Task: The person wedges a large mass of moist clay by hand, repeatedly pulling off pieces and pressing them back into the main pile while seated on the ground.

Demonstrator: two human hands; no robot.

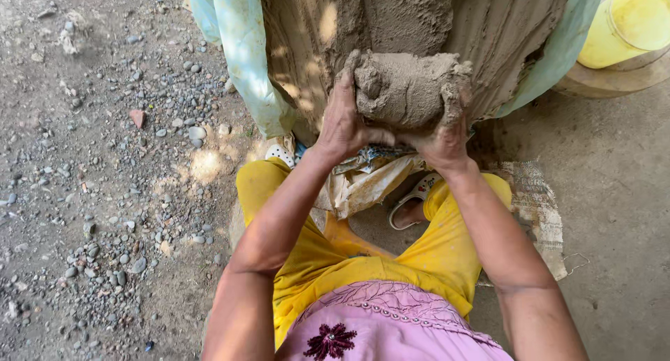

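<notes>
Nearest to us is the pink top with its dark red embroidered flower, and below it the yellow trousers of our bent knees. From there our two bare forearms reach forward and up.

Our left hand and right hand are clamped together on a lump of wet grey clay, one on each side, fingers spread over its flanks and thumbs meeting under it. The lump sits between our palms, pressed against or just in front of the large clay-coated form that rises ahead of us; we cannot tell whether the two are already joined or merely touching.

As far as we can judge, the work is well under way but not finished. The big form already wears a thick, streaked coat across most of what shows, while the lump in our grip keeps its rough shape and has not been smeared flat. The patch behind it looks uneven, so smoothing appears to be left.

A pale green cloth hangs at the left side of the form and another strip at the right. A yellow plastic bucket stands at the top right. White sandals show by our feet, a woven sack lies on the ground to the right, and pebbly ground spreads to the left.
</notes>
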